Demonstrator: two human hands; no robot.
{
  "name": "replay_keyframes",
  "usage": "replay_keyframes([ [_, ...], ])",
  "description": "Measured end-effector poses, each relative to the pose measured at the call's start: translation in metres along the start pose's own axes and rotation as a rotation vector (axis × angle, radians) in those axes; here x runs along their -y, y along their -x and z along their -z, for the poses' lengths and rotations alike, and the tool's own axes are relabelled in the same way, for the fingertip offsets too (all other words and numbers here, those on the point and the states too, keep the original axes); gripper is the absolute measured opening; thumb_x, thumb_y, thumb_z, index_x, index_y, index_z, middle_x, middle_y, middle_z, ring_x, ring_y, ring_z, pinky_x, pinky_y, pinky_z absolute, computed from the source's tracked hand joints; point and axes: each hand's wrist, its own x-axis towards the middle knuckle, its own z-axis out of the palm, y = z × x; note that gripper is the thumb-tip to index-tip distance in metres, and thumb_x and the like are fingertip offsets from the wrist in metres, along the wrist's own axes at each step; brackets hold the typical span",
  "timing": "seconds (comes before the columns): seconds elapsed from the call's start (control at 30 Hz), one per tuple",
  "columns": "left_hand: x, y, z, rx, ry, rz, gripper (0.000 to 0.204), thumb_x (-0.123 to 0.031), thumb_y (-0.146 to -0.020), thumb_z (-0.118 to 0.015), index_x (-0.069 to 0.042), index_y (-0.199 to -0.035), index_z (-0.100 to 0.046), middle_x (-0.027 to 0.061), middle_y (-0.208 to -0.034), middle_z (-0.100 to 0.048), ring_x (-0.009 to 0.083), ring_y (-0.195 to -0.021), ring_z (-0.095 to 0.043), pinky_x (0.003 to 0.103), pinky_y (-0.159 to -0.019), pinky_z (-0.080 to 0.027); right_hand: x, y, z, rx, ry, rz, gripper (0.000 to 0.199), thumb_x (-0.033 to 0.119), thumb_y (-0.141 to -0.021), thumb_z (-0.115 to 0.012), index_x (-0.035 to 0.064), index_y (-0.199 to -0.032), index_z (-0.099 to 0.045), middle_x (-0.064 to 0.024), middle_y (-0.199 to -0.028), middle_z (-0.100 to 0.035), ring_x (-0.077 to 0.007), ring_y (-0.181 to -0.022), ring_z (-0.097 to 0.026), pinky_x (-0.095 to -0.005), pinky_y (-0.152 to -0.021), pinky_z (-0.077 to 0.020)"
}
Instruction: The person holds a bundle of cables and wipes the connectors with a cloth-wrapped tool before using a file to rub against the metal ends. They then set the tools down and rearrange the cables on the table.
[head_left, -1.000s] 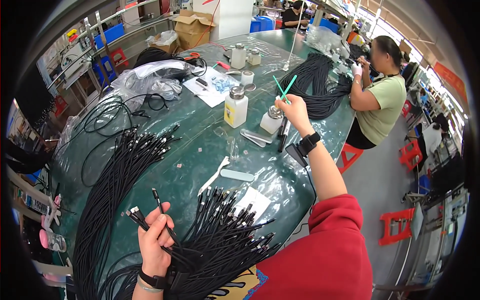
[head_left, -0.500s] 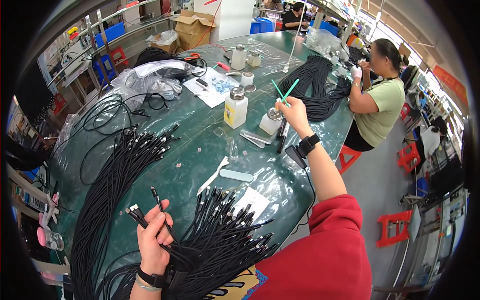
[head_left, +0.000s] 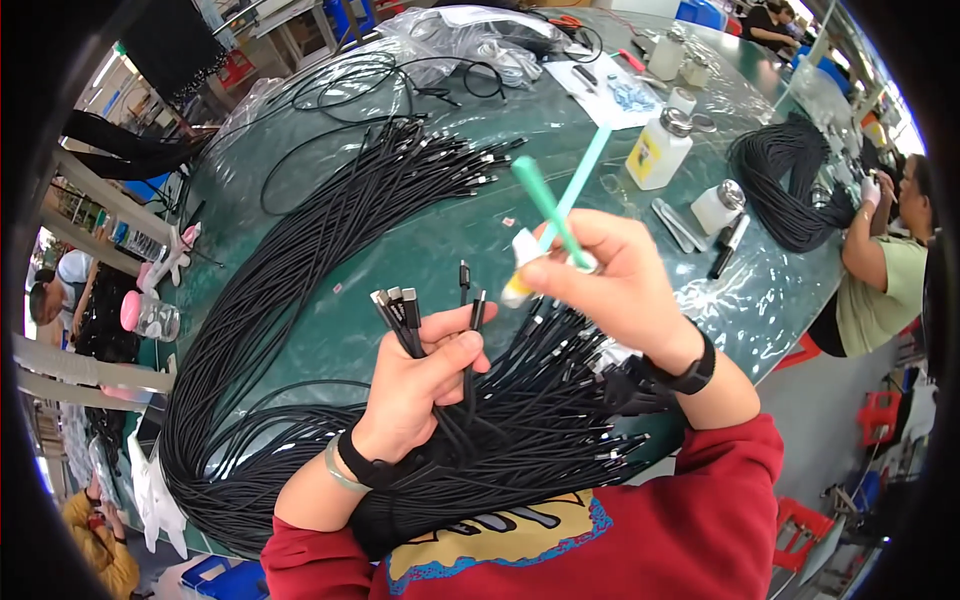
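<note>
I have the left hand (head_left: 415, 385) low over the bench (head_left: 430, 250), fingers closed round several black cables (head_left: 409, 308), connector ends up, one or two split off between thumb and index. Right hand (head_left: 612, 272) is above and to the right, fingers pinched on two green sticks (head_left: 550, 208), which cross. Blurred white-and-yellow piece (head_left: 517, 288) by the thumb; can't tell what it is. Hands near each other, apart. Long cable bundle (head_left: 270, 265) curves along the left; more cable ends (head_left: 545, 350) under the right hand. White bottle (head_left: 718, 207) and yellow-labelled bottle (head_left: 660, 155) stand beyond it.
</note>
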Motion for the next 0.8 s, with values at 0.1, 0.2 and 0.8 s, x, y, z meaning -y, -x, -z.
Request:
replay_keyframes([
  [0.1, -0.001, 0.001, 0.002, 0.038, 0.022, 0.02, 0.028, -0.006, -0.08, -0.053, 0.001, -0.107, -0.052, 0.0039, -0.066, -0.055, -0.0005, -0.041, -0.028, 0.015, -0.037, -0.02, -0.009, -0.003, -0.007, 0.085, -0.032, 0.015, 0.011, 0.008, -0.076, -0.06, -0.0006, -0.083, -0.057, -0.0008, -0.07, -0.058, -0.0049, -0.064, -0.052, -0.0177, -0.057, -0.041],
  [0.2, -0.001, 0.002, 0.003, 0.031, 0.003, 0.026, 0.028, -0.006, -0.08, -0.053, 0.001, -0.107, -0.052, 0.0045, -0.067, -0.055, -0.0003, -0.041, -0.029, 0.015, -0.037, -0.02, -0.015, -0.005, -0.01, 0.104, 0.022, -0.041, 0.016, 0.009, -0.074, -0.064, 0.0003, -0.086, -0.057, 0.0016, -0.071, -0.055, -0.0026, -0.063, -0.047, -0.0177, -0.056, -0.0386],
  [0.8, 0.004, 0.001, -0.004, -0.103, -0.293, -0.118, 0.029, -0.002, -0.074, -0.06, 0.003, -0.102, -0.055, 0.0024, -0.064, -0.055, 0.0003, -0.046, -0.038, 0.014, -0.041, -0.028, -0.025, -0.003, -0.007, 0.08, 0.184, 0.122, 0.01, 0.004, -0.073, -0.063, 0.0018, -0.081, -0.058, 0.0008, -0.07, -0.056, -0.0036, -0.064, -0.051, -0.019, -0.054, -0.039],
])
